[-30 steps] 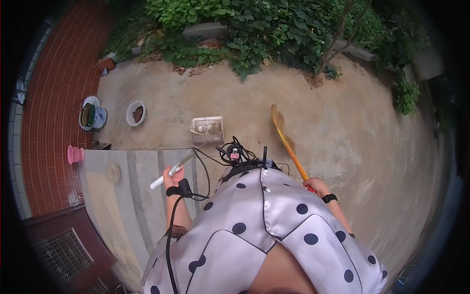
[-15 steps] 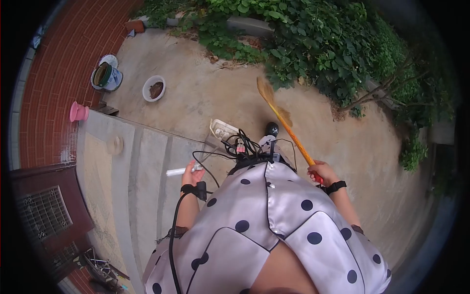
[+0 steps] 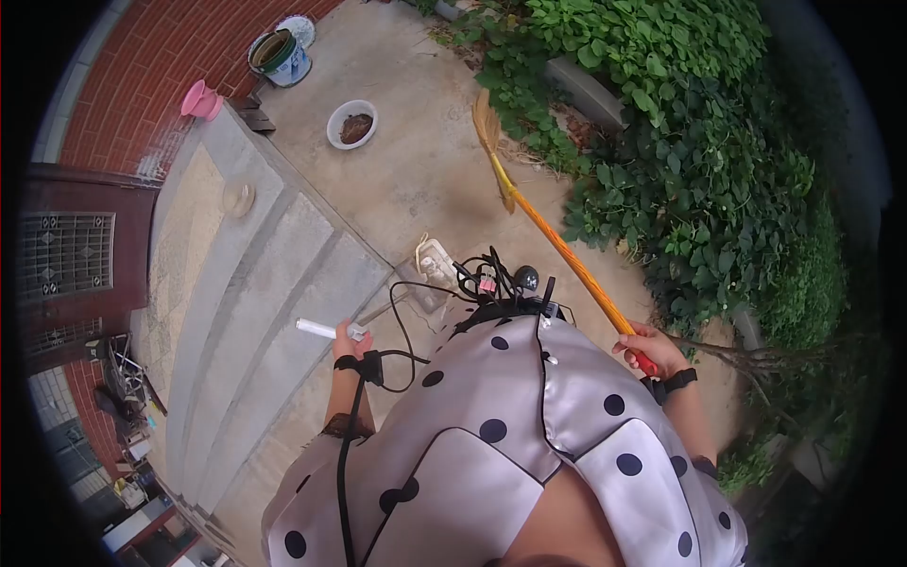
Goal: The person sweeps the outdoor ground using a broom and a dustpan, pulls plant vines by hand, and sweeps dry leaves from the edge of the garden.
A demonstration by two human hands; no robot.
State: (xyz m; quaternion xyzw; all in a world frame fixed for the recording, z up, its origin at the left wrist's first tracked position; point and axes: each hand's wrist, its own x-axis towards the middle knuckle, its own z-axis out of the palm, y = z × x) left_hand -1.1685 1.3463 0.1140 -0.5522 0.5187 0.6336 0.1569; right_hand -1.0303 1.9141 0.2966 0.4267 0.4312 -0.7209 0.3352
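Observation:
My left hand [image 3: 351, 344] is closed around the white grip of a long-handled dustpan. A thin pole seems to run from the grip to the dustpan's pan [image 3: 430, 295], which lies low in front of me with whitish scraps in it, partly hidden by black cables. My right hand [image 3: 654, 348] is wrapped round the red end of a broom [image 3: 567, 255] with an orange-yellow handle. The broom's straw head points away from me, over the concrete beside the vines.
Concrete steps [image 3: 293, 255] rise on the left, bearing a round pale object [image 3: 238, 197] and a pink pot [image 3: 201, 100]. A white basin [image 3: 352, 124] with brown contents and a bucket [image 3: 281, 59] stand ahead. Dense green vines [image 3: 680, 161] line the right. Black cables [image 3: 406, 326] hang by my waist.
My view has turned to the right, so the steps, basin and vines sit differently in it. The broom's head has shifted toward the vines' edge. Both hands keep their holds.

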